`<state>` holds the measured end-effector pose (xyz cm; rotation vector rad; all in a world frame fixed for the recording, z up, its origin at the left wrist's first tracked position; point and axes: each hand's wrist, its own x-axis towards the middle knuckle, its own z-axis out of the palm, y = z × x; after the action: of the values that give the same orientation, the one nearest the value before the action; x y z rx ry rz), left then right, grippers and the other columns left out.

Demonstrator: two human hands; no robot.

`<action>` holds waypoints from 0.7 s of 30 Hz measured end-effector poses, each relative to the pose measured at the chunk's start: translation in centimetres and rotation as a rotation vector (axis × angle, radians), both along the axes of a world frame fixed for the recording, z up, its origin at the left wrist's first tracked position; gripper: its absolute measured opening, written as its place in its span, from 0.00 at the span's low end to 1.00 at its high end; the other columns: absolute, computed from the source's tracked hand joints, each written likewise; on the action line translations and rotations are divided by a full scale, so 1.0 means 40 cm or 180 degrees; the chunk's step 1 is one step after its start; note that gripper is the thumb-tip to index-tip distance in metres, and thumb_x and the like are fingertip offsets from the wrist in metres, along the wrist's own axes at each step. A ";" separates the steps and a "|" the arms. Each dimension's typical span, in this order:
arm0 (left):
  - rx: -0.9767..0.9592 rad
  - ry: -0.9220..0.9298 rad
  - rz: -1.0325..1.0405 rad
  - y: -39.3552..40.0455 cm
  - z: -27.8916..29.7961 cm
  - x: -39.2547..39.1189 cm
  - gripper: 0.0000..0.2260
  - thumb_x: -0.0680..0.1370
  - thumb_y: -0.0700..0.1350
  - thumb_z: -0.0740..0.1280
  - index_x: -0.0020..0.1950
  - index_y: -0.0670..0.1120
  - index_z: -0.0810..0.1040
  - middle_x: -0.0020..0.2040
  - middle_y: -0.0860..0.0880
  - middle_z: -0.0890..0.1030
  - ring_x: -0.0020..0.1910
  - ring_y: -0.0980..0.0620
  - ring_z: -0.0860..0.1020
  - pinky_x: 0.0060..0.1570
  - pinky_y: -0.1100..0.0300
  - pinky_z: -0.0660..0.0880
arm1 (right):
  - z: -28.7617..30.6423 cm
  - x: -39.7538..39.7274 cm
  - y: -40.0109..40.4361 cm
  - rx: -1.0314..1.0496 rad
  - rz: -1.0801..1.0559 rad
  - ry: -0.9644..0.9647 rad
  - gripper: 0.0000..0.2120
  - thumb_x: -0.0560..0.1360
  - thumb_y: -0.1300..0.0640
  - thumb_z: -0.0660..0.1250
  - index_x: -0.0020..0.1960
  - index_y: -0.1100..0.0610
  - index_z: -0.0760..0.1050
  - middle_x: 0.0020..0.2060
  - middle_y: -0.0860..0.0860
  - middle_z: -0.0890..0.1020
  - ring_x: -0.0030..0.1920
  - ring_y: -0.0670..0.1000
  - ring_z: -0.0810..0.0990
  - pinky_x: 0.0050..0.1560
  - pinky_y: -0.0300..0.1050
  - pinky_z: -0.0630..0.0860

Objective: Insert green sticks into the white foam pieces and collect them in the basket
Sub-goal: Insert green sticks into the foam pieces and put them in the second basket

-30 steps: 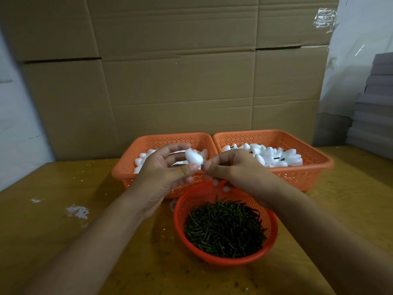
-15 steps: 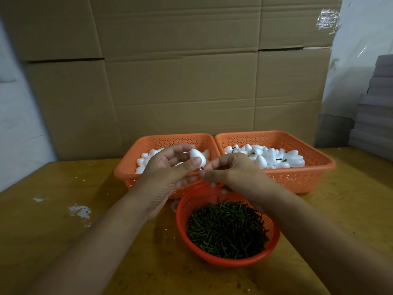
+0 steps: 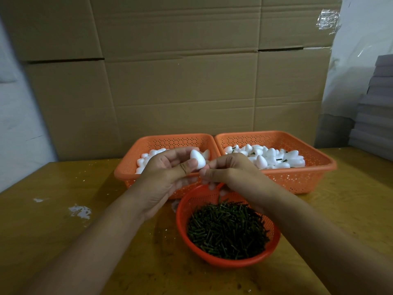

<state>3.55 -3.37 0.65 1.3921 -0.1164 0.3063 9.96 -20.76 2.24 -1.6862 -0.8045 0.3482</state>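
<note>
Left hand (image 3: 170,173) grip pinches foam piece (image 3: 197,159); right hand (image 3: 229,171) grip curled at its 3 o'clock, stick unseen. Foam light, dents easily; hold flanks gently.

Orange perforated baskets (image 3: 302,177), white foam pieces (image 3: 274,156), seemingly dark green sticks (image 3: 227,228), yellowish-brown table (image 3: 63,241), brown cardboard (image 3: 180,81).

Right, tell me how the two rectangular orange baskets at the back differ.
The left basket holds plain white foam pieces, partly hidden by the hands. The right basket holds foam pieces with green sticks poking out, in full view. Both are orange, perforated and rectangular, standing side by side on the table.
</note>
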 end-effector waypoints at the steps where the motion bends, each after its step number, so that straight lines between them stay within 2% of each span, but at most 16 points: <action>1: -0.0017 0.0003 0.0014 -0.001 0.000 0.000 0.18 0.73 0.43 0.73 0.62 0.43 0.80 0.59 0.43 0.84 0.57 0.48 0.84 0.51 0.57 0.81 | 0.000 0.000 0.001 0.0000 -0.0015 -0.0011 0.06 0.77 0.60 0.70 0.41 0.56 0.82 0.33 0.49 0.82 0.33 0.43 0.78 0.31 0.36 0.73; 10: -0.0127 0.0002 0.0186 -0.017 0.001 0.003 0.21 0.67 0.45 0.77 0.59 0.46 0.80 0.54 0.44 0.86 0.49 0.51 0.85 0.44 0.60 0.81 | -0.008 0.008 0.006 -0.0026 -0.0275 -0.0137 0.06 0.76 0.58 0.72 0.41 0.57 0.83 0.25 0.46 0.79 0.27 0.40 0.76 0.28 0.35 0.73; 16: 0.0072 0.0080 0.0238 -0.010 0.001 0.000 0.21 0.68 0.47 0.75 0.60 0.46 0.79 0.54 0.46 0.86 0.50 0.53 0.85 0.42 0.61 0.80 | -0.007 0.008 0.004 0.0032 -0.0133 0.0012 0.07 0.76 0.59 0.71 0.40 0.56 0.82 0.31 0.48 0.83 0.32 0.43 0.79 0.29 0.35 0.73; 21: 0.0040 0.0060 0.0203 -0.011 0.004 -0.002 0.20 0.68 0.46 0.75 0.59 0.47 0.79 0.53 0.46 0.86 0.48 0.53 0.85 0.40 0.62 0.80 | -0.008 0.011 0.007 0.0083 -0.0133 -0.0019 0.06 0.77 0.60 0.71 0.41 0.57 0.82 0.31 0.48 0.82 0.31 0.42 0.78 0.28 0.35 0.73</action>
<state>3.48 -3.80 0.81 1.4126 -0.0587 0.3458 10.40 -20.49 1.93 -1.6781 -0.7738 0.3028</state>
